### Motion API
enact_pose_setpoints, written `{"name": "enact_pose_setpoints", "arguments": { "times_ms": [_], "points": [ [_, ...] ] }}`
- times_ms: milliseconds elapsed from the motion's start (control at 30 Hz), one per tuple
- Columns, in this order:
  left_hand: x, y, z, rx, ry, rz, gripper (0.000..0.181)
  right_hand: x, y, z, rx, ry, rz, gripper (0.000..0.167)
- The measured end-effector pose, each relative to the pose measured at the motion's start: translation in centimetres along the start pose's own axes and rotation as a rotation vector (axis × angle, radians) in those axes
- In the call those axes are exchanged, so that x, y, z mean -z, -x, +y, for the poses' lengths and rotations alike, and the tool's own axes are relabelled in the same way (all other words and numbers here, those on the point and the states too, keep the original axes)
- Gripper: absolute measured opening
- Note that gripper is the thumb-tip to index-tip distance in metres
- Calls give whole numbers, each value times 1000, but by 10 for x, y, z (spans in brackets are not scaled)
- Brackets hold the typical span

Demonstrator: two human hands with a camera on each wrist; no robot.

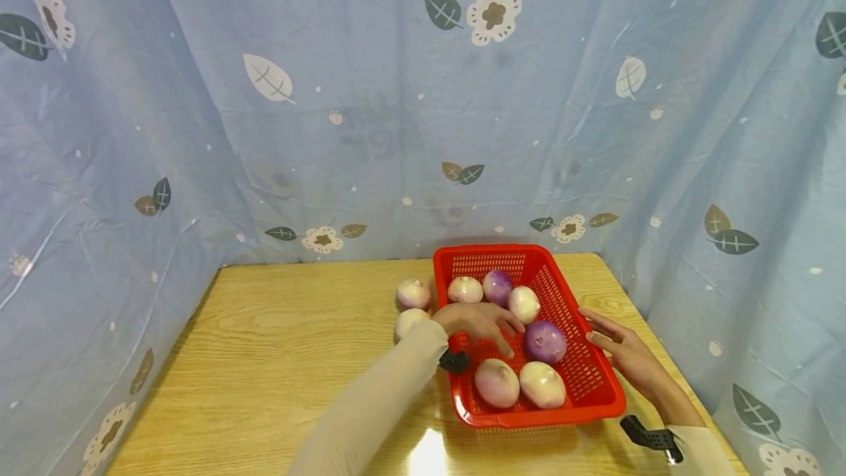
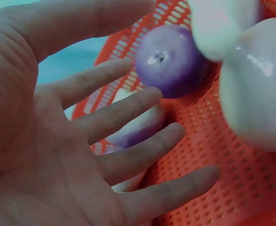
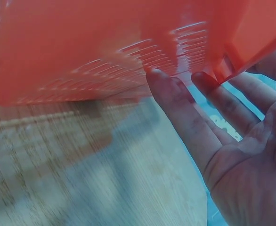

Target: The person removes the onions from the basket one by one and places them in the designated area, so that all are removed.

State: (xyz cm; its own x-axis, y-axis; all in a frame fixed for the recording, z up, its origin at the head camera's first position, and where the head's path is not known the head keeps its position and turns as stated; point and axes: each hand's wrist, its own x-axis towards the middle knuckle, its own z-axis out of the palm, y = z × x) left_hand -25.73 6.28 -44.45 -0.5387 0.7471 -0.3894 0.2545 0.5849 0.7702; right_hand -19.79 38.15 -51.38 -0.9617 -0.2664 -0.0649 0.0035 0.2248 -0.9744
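Note:
Several white and purple turnips (image 1: 545,342) lie in a red plastic basket (image 1: 598,388), spread around its floor. Over the left part of the basket reaches my left hand (image 1: 481,323). Its fingers are spread and hold nothing; in the left wrist view a purple turnip (image 2: 171,61) lies just beyond the fingertips. My right hand (image 1: 628,355) is at the basket's right side, and its fairly straight fingers touch the outer wall just below the rim (image 3: 246,52). Whether the right thumb presses the rim is hard to tell.
Outside the basket, along its left wall, are two pale turnips (image 1: 413,294), the nearer one partly hidden by my left sleeve. The basket stands on a wooden table (image 1: 297,344). A blue patterned curtain (image 1: 370,94) surrounds the table at the back and both sides.

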Motion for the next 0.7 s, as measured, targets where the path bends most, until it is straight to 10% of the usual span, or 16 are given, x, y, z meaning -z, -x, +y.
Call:
{"name": "enact_pose_setpoints", "arguments": {
  "times_ms": [267, 500, 700],
  "points": [
    [-18, -2, 1, -34, -133, -5, 57, -2, 3, -3, -23, 24, 20, 60],
    [-31, -5, -4, 73, -330, -29, 54, -2, 4, -1, -26, 1, 0, 60],
    [-32, -7, -3, 134, -326, -54, 51, -2, 3, -2, -11, 3, 4, 60]
  ]
}}
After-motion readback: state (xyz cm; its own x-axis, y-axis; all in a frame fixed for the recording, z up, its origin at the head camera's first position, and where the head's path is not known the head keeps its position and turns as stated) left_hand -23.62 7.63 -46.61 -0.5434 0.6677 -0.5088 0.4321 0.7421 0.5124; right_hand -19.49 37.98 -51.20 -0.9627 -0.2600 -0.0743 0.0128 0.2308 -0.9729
